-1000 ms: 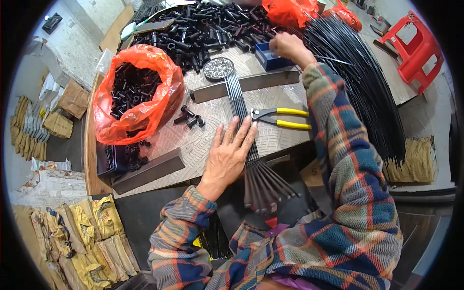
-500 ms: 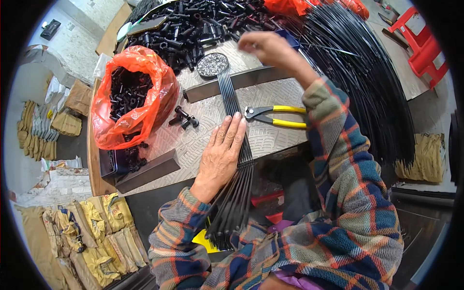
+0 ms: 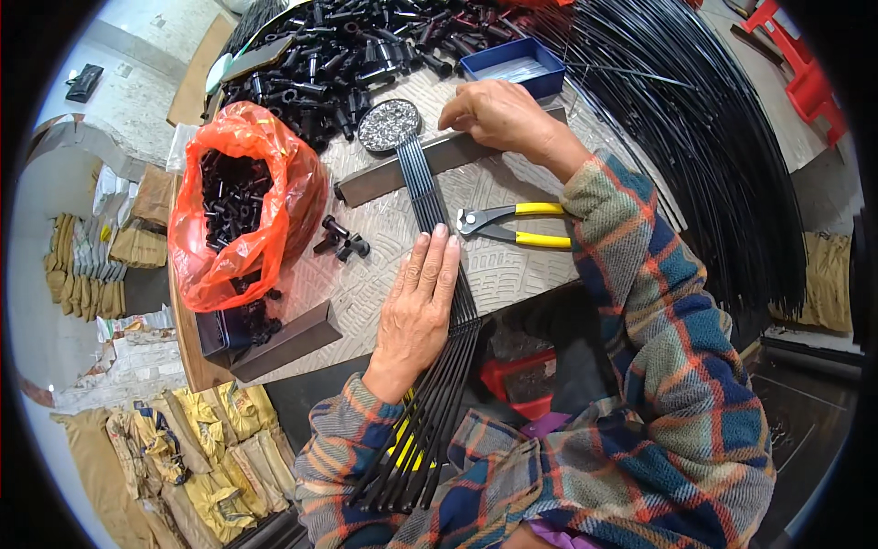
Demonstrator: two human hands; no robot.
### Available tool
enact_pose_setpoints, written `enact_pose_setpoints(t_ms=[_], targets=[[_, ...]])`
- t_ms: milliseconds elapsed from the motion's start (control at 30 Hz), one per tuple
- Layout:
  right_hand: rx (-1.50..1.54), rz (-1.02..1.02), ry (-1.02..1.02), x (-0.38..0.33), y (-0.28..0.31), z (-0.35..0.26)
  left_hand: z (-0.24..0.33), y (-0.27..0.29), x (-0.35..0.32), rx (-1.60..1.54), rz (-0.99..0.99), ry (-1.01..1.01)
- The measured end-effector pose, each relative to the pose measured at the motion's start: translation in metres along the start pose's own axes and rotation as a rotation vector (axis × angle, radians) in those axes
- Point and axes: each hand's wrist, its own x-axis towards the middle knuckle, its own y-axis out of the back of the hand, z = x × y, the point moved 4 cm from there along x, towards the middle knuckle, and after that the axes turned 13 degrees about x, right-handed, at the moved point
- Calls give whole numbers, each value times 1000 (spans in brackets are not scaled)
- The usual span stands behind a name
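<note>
My left hand (image 3: 416, 316) lies flat, fingers stretched out, on a row of thin dark rods (image 3: 430, 206). These run side by side over a dark metal bar (image 3: 375, 181), their far ends at a round dish (image 3: 418, 137) full of small silvery bits (image 3: 388, 123). Their near ends fan out below my left wrist. My right hand (image 3: 505, 114) is bent over the bar, right of the dish, fingertips drawn together; whatever they pinch is too small to make out. End-cutting pliers (image 3: 494, 216) with yellow handles lie right of the rods, jaws toward them.
A red plastic bag (image 3: 306, 183) of black bolt-like parts stands left. More parts (image 3: 366, 55) are heaped at the back. A blue box (image 3: 549, 85) holds thin pale pieces. Long black rods (image 3: 686, 137) pile up right. Loose parts (image 3: 343, 240) and an angled metal piece (image 3: 293, 343) lie front left.
My right hand has come down and toward me, from near the blue box to beside the dish, its fingers drawing together. My left hand stays flat on the rods.
</note>
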Motion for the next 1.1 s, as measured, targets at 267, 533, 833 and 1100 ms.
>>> enact_pose_setpoints(t_ms=[267, 533, 833, 1100], targets=[[-51, -9, -14, -2, 0, 1, 1, -2, 2, -35, 19, 2], [-146, 38, 141, 1, -8, -3, -1, -1, 0, -28, -16, 12], [-276, 74, 280, 3, -16, -5, 2, 1, 1, 39, -59, 7], [-206, 106, 331, 10, -21, -12, -4, 3, -4, -25, -7, 11]])
